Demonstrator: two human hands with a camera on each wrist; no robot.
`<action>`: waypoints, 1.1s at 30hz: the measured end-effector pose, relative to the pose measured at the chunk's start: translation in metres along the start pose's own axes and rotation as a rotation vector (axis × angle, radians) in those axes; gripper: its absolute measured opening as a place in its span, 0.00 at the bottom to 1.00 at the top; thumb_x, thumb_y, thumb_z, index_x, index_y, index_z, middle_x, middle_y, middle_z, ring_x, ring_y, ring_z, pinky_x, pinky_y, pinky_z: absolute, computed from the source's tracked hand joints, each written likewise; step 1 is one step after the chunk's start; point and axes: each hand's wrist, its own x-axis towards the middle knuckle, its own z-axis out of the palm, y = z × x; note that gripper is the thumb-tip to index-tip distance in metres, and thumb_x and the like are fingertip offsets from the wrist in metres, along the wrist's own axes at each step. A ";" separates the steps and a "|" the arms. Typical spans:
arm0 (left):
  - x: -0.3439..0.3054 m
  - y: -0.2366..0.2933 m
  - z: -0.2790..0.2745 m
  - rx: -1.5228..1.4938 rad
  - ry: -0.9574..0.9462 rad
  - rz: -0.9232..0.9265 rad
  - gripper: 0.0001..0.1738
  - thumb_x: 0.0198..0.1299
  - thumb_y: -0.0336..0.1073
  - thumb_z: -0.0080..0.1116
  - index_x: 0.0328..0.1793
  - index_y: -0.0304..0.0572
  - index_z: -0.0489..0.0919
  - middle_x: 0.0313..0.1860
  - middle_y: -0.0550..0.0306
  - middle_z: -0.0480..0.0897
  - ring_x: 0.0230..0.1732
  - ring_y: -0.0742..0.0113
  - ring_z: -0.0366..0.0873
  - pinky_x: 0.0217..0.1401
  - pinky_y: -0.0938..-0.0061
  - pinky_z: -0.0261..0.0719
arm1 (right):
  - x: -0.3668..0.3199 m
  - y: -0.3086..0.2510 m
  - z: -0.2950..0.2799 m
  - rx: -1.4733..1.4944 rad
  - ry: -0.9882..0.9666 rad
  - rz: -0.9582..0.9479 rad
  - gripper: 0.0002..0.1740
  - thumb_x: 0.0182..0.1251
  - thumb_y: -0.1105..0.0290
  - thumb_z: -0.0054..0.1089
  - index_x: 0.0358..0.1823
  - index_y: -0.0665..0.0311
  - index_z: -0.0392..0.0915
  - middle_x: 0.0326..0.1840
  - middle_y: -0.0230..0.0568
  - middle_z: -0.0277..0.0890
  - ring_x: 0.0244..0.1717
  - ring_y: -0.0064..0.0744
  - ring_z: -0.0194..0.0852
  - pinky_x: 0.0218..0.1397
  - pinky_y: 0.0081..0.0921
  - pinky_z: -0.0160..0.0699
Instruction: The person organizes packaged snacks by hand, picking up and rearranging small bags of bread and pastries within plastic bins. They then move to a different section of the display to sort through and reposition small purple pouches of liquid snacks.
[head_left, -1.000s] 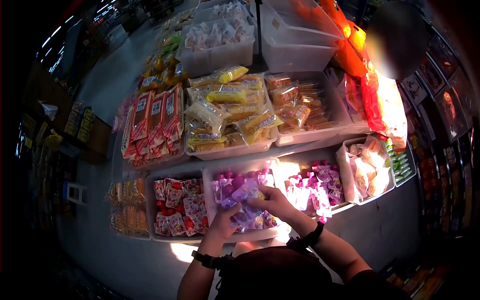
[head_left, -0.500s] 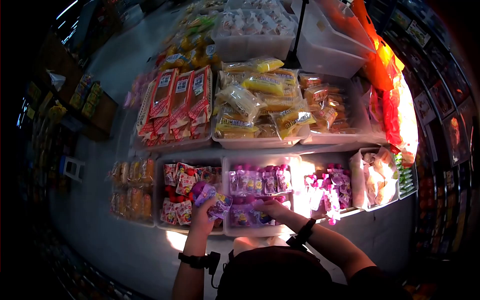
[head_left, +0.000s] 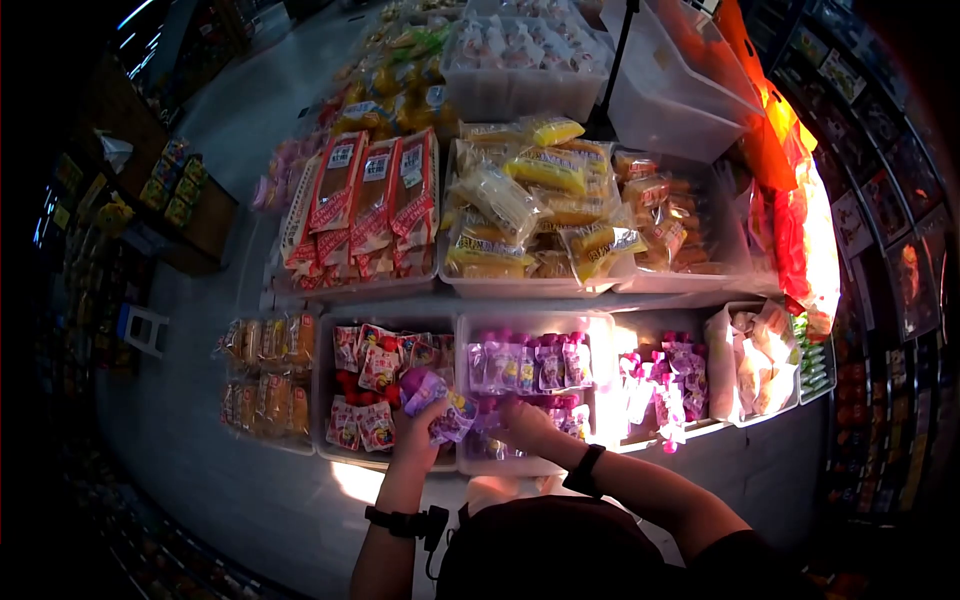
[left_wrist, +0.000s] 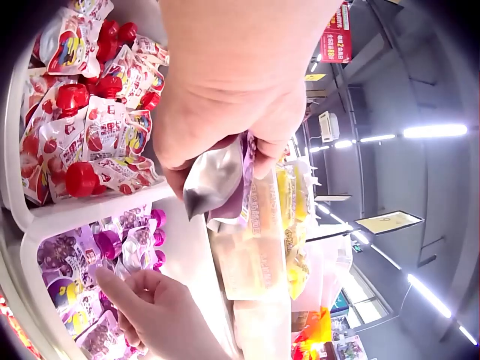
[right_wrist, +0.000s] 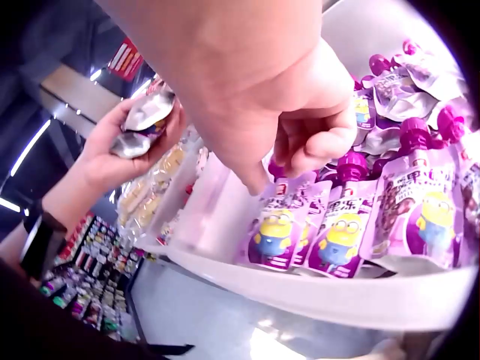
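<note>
My left hand [head_left: 415, 437] [left_wrist: 232, 90] grips purple pouches [head_left: 452, 414] [right_wrist: 148, 112], their silver bottoms visible in the right wrist view, above the edge between two bins. My right hand [head_left: 532, 430] [right_wrist: 262, 90] is low over the bin of purple pouches [head_left: 550, 365], fingers curled and thumb at the cap of a front pouch [right_wrist: 274, 232]; the fingers partly hide that cap. Other purple-capped pouches [right_wrist: 343, 232] stand beside it in rows. Left of this bin, red-capped pouches [head_left: 380, 367] [left_wrist: 105, 127] fill another bin.
Wrapped bread [head_left: 270, 400] lies at the far left. Behind the front bins are red-and-white packets [head_left: 370, 200] and yellow-wrapped cakes [head_left: 545, 170]. More purple pouches [head_left: 683, 370] and a bin of pale packets [head_left: 755, 360] stand right. Orange-red bags [head_left: 800, 220] hang at the back right.
Since one second ago my hands have moved apart, the left going leftward with purple pouches. Over the last half second my right hand has shifted slightly left, its fingers more curled.
</note>
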 end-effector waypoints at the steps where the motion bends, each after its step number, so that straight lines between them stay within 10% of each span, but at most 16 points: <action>1: -0.002 0.002 0.003 0.021 -0.020 -0.017 0.25 0.52 0.24 0.66 0.59 0.37 0.75 0.50 0.55 0.81 0.51 0.60 0.81 0.53 0.64 0.83 | -0.001 -0.002 -0.002 0.044 -0.061 -0.055 0.18 0.63 0.54 0.62 0.40 0.62 0.79 0.38 0.49 0.82 0.40 0.49 0.82 0.45 0.40 0.81; 7: -0.010 -0.003 0.023 0.286 -0.157 -0.062 0.25 0.54 0.24 0.67 0.59 0.40 0.75 0.50 0.56 0.81 0.52 0.63 0.81 0.54 0.65 0.82 | -0.015 0.003 -0.026 0.905 0.114 0.149 0.19 0.73 0.57 0.53 0.46 0.68 0.78 0.37 0.43 0.82 0.35 0.32 0.82 0.40 0.32 0.81; 11: -0.004 -0.012 0.040 0.616 -0.333 -0.183 0.28 0.55 0.27 0.69 0.62 0.41 0.73 0.53 0.57 0.80 0.54 0.65 0.79 0.57 0.68 0.79 | -0.047 0.014 -0.060 1.065 0.009 -0.128 0.20 0.72 0.60 0.58 0.51 0.72 0.76 0.40 0.37 0.80 0.38 0.23 0.77 0.41 0.25 0.79; 18: 0.014 -0.067 0.054 0.602 -0.262 -0.237 0.22 0.63 0.39 0.64 0.59 0.35 0.76 0.52 0.58 0.81 0.52 0.68 0.77 0.58 0.73 0.75 | -0.066 0.071 -0.056 0.917 -0.039 -0.030 0.16 0.67 0.69 0.64 0.53 0.67 0.76 0.34 0.30 0.77 0.34 0.16 0.71 0.38 0.20 0.74; 23: 0.027 -0.079 0.048 0.986 -0.187 -0.205 0.17 0.58 0.40 0.67 0.47 0.35 0.81 0.38 0.54 0.84 0.39 0.66 0.82 0.44 0.70 0.79 | -0.088 0.074 -0.050 0.895 0.116 0.186 0.16 0.65 0.65 0.66 0.47 0.67 0.73 0.34 0.35 0.78 0.34 0.22 0.75 0.38 0.24 0.78; 26: 0.034 -0.088 0.036 1.248 -0.231 0.133 0.14 0.54 0.36 0.67 0.43 0.35 0.81 0.31 0.51 0.85 0.33 0.61 0.83 0.39 0.68 0.80 | -0.083 0.085 -0.038 0.914 0.198 0.200 0.20 0.63 0.64 0.67 0.49 0.69 0.71 0.35 0.40 0.80 0.36 0.24 0.78 0.39 0.26 0.79; 33: 0.032 -0.115 0.029 1.621 -0.254 0.172 0.21 0.52 0.30 0.64 0.52 0.33 0.73 0.36 0.37 0.83 0.39 0.44 0.83 0.40 0.59 0.80 | -0.076 0.071 -0.037 0.541 0.233 0.475 0.25 0.58 0.63 0.66 0.51 0.71 0.68 0.38 0.52 0.80 0.41 0.42 0.81 0.44 0.34 0.80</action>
